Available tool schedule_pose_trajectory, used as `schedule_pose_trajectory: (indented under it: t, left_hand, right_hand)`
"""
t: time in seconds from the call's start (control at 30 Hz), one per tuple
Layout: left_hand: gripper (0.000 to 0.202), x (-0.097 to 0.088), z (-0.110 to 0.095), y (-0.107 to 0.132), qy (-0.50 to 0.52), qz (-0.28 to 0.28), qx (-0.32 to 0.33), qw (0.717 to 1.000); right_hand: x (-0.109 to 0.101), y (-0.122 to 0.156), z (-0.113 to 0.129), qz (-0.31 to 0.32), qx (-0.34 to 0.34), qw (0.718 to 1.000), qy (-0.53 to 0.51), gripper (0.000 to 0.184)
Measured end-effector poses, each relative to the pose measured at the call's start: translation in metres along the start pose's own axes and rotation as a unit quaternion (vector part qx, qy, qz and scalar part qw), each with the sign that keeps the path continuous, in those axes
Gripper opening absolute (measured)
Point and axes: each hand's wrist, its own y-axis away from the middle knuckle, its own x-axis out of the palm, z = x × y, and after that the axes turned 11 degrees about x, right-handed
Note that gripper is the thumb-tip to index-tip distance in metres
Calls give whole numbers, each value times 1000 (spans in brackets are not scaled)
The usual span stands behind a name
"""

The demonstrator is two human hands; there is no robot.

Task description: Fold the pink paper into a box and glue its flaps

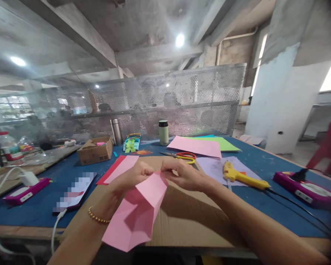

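Observation:
A creased sheet of pink paper (139,213) hangs between my hands over a brown cardboard sheet (193,224). My left hand (139,173) is closed on the paper's upper left edge, its fingertips partly hidden. At the paper's top corner, my right hand (179,173) pinches it between thumb and fingers. The lower part of the paper droops toward me and shows several fold lines. Behind my right hand lie scissors (191,157) with red and yellow handles. Beyond my left hand are red paper (111,169) and flat pink paper (124,167).
To the right, a yellow glue gun (245,178) rests on lilac paper (209,167), its cord trailing past a purple power strip (306,187). A phone (77,193) with a cable lies left. Farther back stand a cardboard box (95,151), a steel flask (116,131) and a green bottle (163,133).

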Motion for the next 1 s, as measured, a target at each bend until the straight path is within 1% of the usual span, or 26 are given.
schedule_pose_trajectory:
  t: [0.17, 0.23, 0.33, 0.4, 0.53, 0.63, 0.73, 0.83, 0.93, 1.0]
  left_hand:
    - [37, 0, -6, 1, -9, -14, -4, 1000]
    - [37, -1, -6, 2, -11, -22, -4, 1000]
    - [38, -3, -4, 4, -9, -30, -7, 999]
    - [37, -4, -1, 5, -2, -25, -11, 1000]
    - [36, -5, 0, 5, -2, -19, -6, 1000]
    - [38, -5, -1, 5, -5, -23, -1, 1000]
    - [36, -7, -1, 5, 4, -19, 0, 1000]
    - [34, -9, 0, 6, 14, -24, 0, 1000]
    - [32, -10, 2, 6, 10, -19, 5, 1000]
    - [31, -10, 2, 5, -14, -9, 12, 1000]
  right_hand:
    - [0, 0, -1, -2, 5, 1000, 6, 18]
    - [-2, 1, -2, 18, 17, 1000, 5, 22]
    - [-2, 1, -3, 50, 35, 998, 14, 17]
    - [-1, 1, -3, 53, 37, 998, 17, 13]
    - [-2, 0, -4, 48, 23, 999, -7, 14]
    - [-5, 0, -6, 82, 28, 995, -41, 19]
    - [-7, 0, -8, 121, 53, 990, -44, 21]
    - [-7, 1, -7, 124, 66, 989, -37, 17]
    - [-7, 1, -6, 116, 52, 991, -34, 15]
    - [-10, 0, -7, 134, 55, 989, -21, 16]
